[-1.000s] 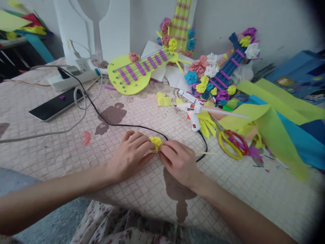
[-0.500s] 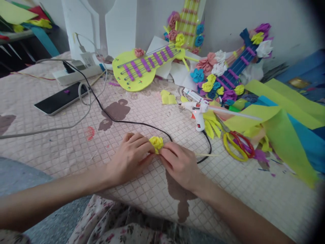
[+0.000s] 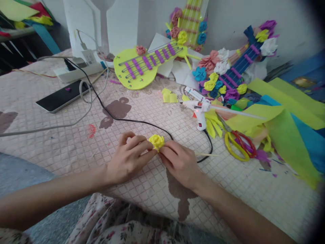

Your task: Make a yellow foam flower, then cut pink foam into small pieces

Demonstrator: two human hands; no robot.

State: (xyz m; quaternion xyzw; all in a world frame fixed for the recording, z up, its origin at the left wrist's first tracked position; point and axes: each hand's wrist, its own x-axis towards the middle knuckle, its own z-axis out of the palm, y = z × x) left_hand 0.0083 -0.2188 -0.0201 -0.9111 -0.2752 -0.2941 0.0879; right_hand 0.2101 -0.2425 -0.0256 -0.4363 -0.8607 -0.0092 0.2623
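Note:
A yellow paper flower (image 3: 156, 141) with ruffled petals sits between my two hands, just above the tablecloth. My left hand (image 3: 133, 156) is closed, its fingertips pinching the flower's left side. From the right, my right hand (image 3: 180, 161) pinches the flower's base with thumb and fingers. A thin wooden stick (image 3: 207, 155) pokes out beyond my right hand; its other end is hidden by the hand. Above my right hand, a white glue gun (image 3: 200, 115) lies on the table with a glue stick in its back and a red light showing.
Red-and-yellow scissors (image 3: 240, 145) lie right of the glue gun among yellow and blue paper sheets (image 3: 291, 135). Paper guitars stand behind: a yellow one (image 3: 137, 83) and a flower-covered blue one (image 3: 235, 73). At left are a phone (image 3: 62, 96), a power strip (image 3: 76, 74) and a black cord (image 3: 132, 121).
The flower has turned a little between my fingers and shows more of its top. My left fingers have shifted slightly on it. The whole view has shifted a little.

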